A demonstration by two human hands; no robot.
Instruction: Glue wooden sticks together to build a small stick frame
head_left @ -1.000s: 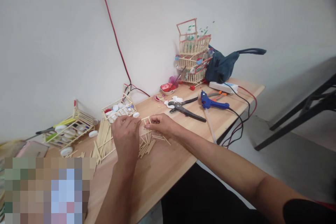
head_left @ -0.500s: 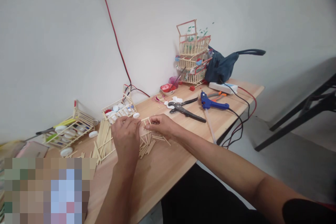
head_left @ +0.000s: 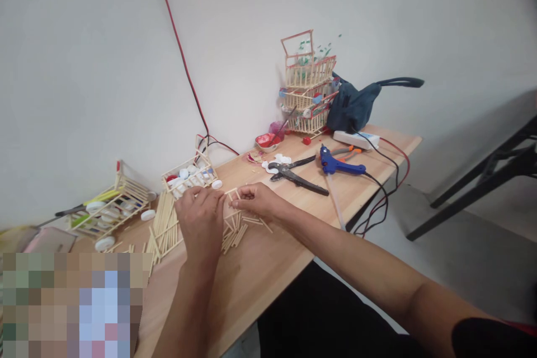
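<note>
loose sticks (head_left: 164, 226) crowd left; pliers (head_left: 296, 174) right.

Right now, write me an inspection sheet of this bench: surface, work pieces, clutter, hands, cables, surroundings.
Surface: wooden table, light top, against a white wall.
Work pieces: small stick frame pinched between both hands; loose sticks beneath; bundle of sticks to the left.
Clutter: pliers, blue glue gun, stick baskets of white caps, stacked stick baskets, dark bag, red dish.
Hands: left hand and right hand, each in a fingertip grip on the frame.
Cables: red cable up the wall; black cable over the table edge; power strip.
Surroundings: dark furniture legs at right.
</note>
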